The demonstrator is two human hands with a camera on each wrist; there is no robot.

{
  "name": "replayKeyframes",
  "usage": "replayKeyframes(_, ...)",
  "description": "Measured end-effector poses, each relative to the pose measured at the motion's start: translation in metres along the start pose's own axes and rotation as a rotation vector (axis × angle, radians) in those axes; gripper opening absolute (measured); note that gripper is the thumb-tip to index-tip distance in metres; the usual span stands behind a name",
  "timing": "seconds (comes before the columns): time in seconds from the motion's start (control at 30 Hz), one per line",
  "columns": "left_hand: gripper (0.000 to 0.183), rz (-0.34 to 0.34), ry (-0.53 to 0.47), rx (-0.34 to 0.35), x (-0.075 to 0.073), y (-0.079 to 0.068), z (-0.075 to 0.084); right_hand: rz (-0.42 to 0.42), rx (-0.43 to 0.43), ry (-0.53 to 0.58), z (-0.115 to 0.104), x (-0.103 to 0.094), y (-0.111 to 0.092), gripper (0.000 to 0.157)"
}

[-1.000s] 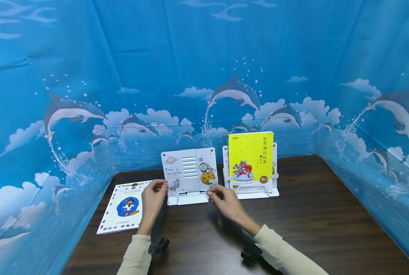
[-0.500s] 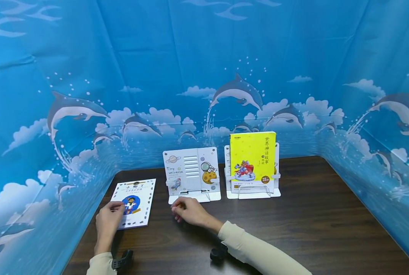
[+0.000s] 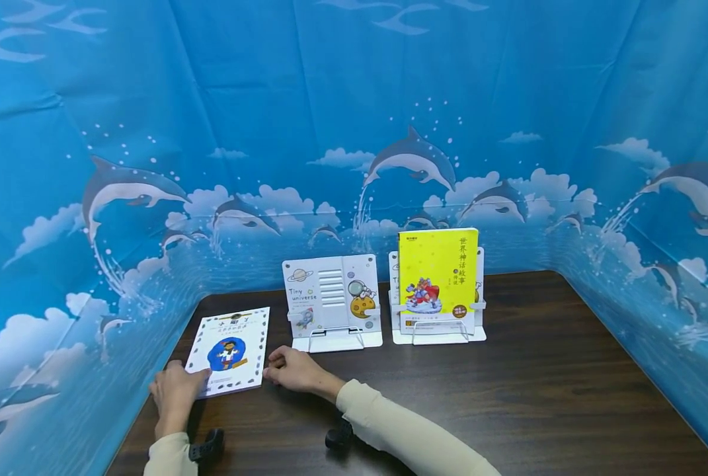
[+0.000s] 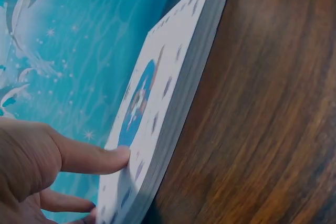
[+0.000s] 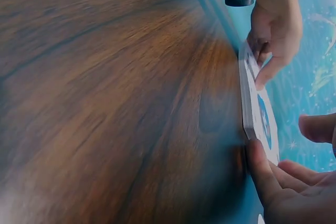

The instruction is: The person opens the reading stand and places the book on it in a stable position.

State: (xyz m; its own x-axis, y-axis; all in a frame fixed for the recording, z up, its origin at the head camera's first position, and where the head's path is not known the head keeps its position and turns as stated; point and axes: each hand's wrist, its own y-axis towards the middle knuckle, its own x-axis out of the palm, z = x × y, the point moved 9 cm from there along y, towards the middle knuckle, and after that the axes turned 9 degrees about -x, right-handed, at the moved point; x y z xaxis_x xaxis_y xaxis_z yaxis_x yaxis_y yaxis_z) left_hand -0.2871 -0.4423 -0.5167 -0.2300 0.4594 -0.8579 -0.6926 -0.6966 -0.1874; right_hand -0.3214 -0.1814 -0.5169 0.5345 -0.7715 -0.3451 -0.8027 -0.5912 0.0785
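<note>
A white book (image 3: 227,350) with a blue oval picture and a dotted border lies on the left of the table. My left hand (image 3: 175,391) grips its near left corner. In the left wrist view the thumb (image 4: 107,160) presses on the cover while the other fingers sit at the book's edge. At the right edge of the book is my right hand (image 3: 297,370). The right wrist view has its index finger (image 5: 257,156) against the book's side, with the thumb (image 5: 317,127) raised apart from the cover.
A white book stand (image 3: 332,301) printed "Tiny universe" stands at the back middle. To its right, a second stand (image 3: 478,330) bears a yellow book (image 3: 437,271) held by its clips. A blue dolphin curtain (image 3: 354,132) encloses the dark wooden table (image 3: 508,396).
Both hands have left the middle stand and moved left to the white book. My left hand has taken hold of its corner; my right hand has come to its right edge.
</note>
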Motion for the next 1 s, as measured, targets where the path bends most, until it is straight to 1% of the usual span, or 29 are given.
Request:
replayKeyframes(0.07, 0.076, -0.008, -0.032, 0.01, 0.001, 0.001, 0.001, 0.014, 0.02, 0.027, 0.001, 0.001, 0.001, 0.036)
replayKeyframes(0.13, 0.075, -0.031, -0.098, 0.006, 0.003, 0.001, -0.001, 0.025, 0.038, 0.055, 0.003, 0.002, 0.002, 0.039)
replayKeyframes(0.23, 0.072, -0.063, -0.188, -0.03, 0.007, 0.0, -0.005, 0.04, 0.05, 0.077, 0.005, 0.001, 0.003, 0.039)
replayKeyframes(0.33, 0.072, -0.085, -0.294, -0.071, 0.01, 0.001, -0.008, 0.047, 0.057, 0.092, 0.007, -0.002, 0.004, 0.038)
replayKeyframes(0.5, 0.075, -0.108, -0.496, -0.087, 0.013, 0.003, -0.011, 0.042, 0.044, 0.11, 0.006, -0.004, 0.003, 0.036)
replayKeyframes(0.67, 0.08, -0.118, -0.622, -0.061, 0.011, 0.003, -0.013, 0.04, 0.036, 0.09, 0.008, -0.008, 0.002, 0.035)
replayKeyframes(0.77, 0.079, -0.139, -0.695, -0.042, 0.01, 0.0, -0.012, 0.038, 0.03, 0.09, 0.009, -0.01, 0.003, 0.039)
replayKeyframes(0.83, 0.074, -0.157, -0.753, -0.031, 0.011, -0.003, -0.01, 0.033, 0.019, 0.107, 0.009, -0.01, 0.004, 0.042)
replayKeyframes(0.9, 0.064, -0.176, -0.797, -0.023, 0.011, -0.005, -0.008, 0.035, 0.013, 0.135, 0.008, -0.011, 0.006, 0.043)
replayKeyframes(1.0, 0.054, -0.215, -0.854, -0.004, 0.011, -0.009, -0.003, 0.052, -0.005, 0.172, 0.006, -0.014, 0.008, 0.038)
